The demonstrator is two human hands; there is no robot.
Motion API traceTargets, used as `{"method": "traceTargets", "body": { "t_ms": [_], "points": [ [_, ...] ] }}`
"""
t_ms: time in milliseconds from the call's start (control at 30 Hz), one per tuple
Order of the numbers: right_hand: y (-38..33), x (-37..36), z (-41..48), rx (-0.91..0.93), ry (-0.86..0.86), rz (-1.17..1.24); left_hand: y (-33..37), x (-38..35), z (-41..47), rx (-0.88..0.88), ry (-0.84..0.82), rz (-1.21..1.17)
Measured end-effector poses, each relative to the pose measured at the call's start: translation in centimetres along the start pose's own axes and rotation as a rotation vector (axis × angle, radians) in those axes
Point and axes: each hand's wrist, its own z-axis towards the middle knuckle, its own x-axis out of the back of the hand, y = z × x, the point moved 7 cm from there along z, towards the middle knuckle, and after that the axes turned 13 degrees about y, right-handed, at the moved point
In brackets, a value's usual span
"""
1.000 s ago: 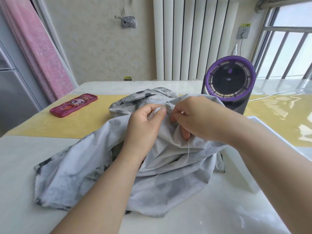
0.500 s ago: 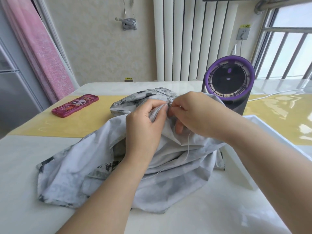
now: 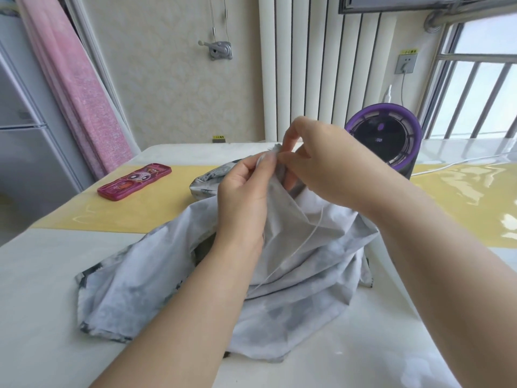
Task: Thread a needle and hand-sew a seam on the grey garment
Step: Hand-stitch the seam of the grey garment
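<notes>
Surroundings noted first. Purple fan [image 3: 389, 141] stands upright behind the grey garment [image 3: 293, 289] and to its right, with its left rim hidden by the right hand [image 3: 321, 166]. White cable [image 3: 447, 168] trails over the surface [image 3: 42, 289] to the right of the fan. Yellow mat [image 3: 140, 211] runs across the surface behind the garment, whose far edge overlaps it. White radiator [image 3: 302, 65] and wall socket [image 3: 405, 64] are on the wall well behind the garment. Pink panel [image 3: 75, 88] leans far to its left, beside a fridge [image 3: 25, 135].

Container: one pink case [image 3: 134, 182] lies flat on the mat, behind and left of the garment and apart from it. Lid is closed, so its contents cannot be seen.

Garment lies heaped on the white surface in front of the person, with one fold lifted clear of the heap.

Left hand [image 3: 246, 197]: grip closed, thumb and forefinger pinching the raised fold near its top.

Right hand: grip closed, fingertips pinching the top edge of the same fold, just beside the left fingertips. No needle can be made out between them.

White thread [image 3: 296, 256] hangs from below the right hand and down across the garment's front. Both forearms cross over the near part of the garment and hide it.
</notes>
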Motion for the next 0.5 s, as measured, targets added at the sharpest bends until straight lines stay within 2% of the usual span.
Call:
{"method": "traceTargets", "body": {
  "t_ms": [133, 333, 433, 500],
  "points": [
    [-0.2, 0.7, -0.6, 0.081, -0.071, 0.051, -0.7, 1.1, 0.2, 0.013, 0.095, 0.046],
    [-0.2, 0.2, -1.0, 0.111, -0.263, 0.111, -1.4, 1.4, 0.2, 0.049, 0.089, 0.027],
    [0.2, -0.2, -0.7, 0.102, -0.228, 0.117, -1.1, 1.5, -0.2, 0.009, 0.067, 0.022],
    [0.7, -0.4, -0.4, 0.096, -0.135, 0.086, -0.9, 1.4, -0.4, -0.038, 0.043, 0.036]
  ]
}}
